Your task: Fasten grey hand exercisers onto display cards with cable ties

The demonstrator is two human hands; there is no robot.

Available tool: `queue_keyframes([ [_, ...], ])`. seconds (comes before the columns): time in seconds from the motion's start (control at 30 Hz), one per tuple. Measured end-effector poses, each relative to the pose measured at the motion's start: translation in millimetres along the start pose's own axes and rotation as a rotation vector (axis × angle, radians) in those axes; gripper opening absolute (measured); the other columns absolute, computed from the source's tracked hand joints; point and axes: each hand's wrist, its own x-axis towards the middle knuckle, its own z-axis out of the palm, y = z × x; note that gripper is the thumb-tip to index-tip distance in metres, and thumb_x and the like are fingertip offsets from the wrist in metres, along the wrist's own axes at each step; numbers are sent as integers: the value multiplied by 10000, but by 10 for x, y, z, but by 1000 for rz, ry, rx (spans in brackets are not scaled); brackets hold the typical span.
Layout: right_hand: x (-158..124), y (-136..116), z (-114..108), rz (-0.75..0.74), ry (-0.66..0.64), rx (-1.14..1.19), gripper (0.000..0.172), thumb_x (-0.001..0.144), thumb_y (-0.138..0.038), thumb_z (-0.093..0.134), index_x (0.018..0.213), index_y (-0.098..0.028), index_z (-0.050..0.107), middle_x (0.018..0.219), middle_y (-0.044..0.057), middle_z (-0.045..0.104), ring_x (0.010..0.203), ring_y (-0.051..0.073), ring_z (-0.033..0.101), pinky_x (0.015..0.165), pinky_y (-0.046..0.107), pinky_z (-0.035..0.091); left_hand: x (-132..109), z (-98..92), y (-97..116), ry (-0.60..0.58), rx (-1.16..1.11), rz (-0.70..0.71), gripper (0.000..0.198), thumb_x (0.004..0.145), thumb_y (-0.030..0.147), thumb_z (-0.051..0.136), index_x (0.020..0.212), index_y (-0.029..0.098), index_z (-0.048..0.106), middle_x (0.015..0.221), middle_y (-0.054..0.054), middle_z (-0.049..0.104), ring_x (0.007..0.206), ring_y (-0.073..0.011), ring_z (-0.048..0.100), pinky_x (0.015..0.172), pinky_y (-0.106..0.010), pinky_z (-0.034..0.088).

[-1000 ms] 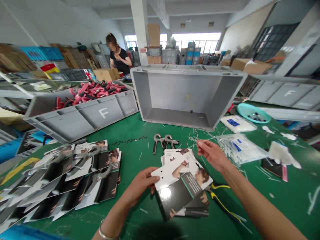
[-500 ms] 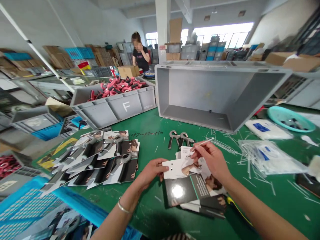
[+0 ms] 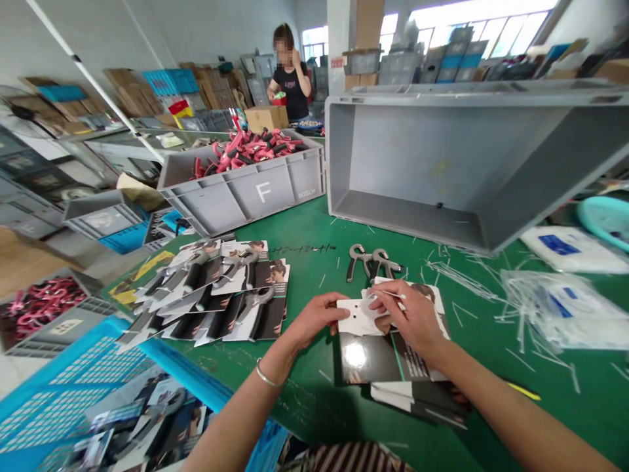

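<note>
A printed card [image 3: 363, 357] with small holes near its top left corner is pinched at that corner by my left hand [image 3: 317, 320]. My right hand [image 3: 410, 318] is closed on a thin white tie [image 3: 396, 294] over the card's upper part. Under the card lie more printed cards [image 3: 393, 393]. Two grey and black hand grips [image 3: 374, 263] rest just beyond my hands. On the left, several cards with hand grips [image 3: 216, 288] lie in overlapping rows.
A grey crate [image 3: 246, 196] of red grips stands behind, beside a large tipped grey crate [image 3: 407, 151]. Loose white ties [image 3: 462, 278] and a plastic bag [image 3: 560, 308] lie right. A blue basket [image 3: 73, 373] is front left. A person [image 3: 289, 78] stands across.
The view has shifted right, so most things appear further left or lower. My right hand has brought the tie down closer to the card's holes. The person's lower hand now shows at a red container.
</note>
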Motion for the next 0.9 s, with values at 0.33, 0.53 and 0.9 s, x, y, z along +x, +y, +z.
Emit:
queue_keyframes([
  [0.33,92,77,44,-131,-272,-118,154,991,-314,502,999,-232,633,991,47,712,931,210,657,839,330,470,36,22,-189,40,-204,48,485,887,518,586,1074,86,703,771,-67,661,609,-119,540,588,-241,432],
  [0.53,92,90,60,-107,-273,-93,156,983,-294,516,1012,-233,656,1017,46,711,961,207,647,880,333,455,-6,132,-505,190,-156,121,396,824,472,678,1042,142,667,821,-41,678,641,-124,548,625,-236,419],
  [0.9,354,139,-125,123,-591,191,217,938,-347,539,995,-207,694,847,35,730,748,170,696,674,276,535,-494,135,-573,149,127,200,176,829,307,679,945,195,750,961,-64,670,899,-206,614,823,-288,469],
])
